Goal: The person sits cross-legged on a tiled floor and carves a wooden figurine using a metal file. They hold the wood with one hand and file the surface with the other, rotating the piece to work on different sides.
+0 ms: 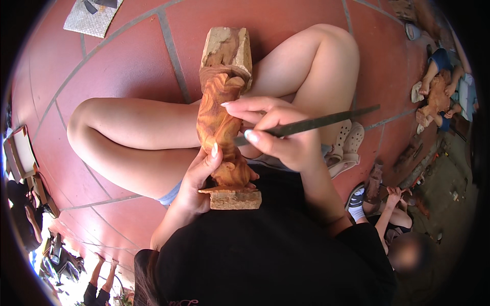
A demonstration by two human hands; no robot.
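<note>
A carved wooden figure with swirling orange-brown grain lies lengthwise over my lap. Its far end is a rough, pale squared block, and a smaller flat block forms the near end. My left hand is wrapped round the lower part, thumb on top; the fingers underneath are mostly hidden. In my right hand is a long, dark, flat file, pinched between thumb and fingers. The file slants down to the left, its lower end at the carving's right side. My right fingertips reach to the wood above it; whether they press on it I cannot tell.
My bent legs frame the carving on the red tiled floor. Pale clogs stand right of my lap. A woven mat with dark items lies far left. At right, other people sit by wooden pieces, one carving among them.
</note>
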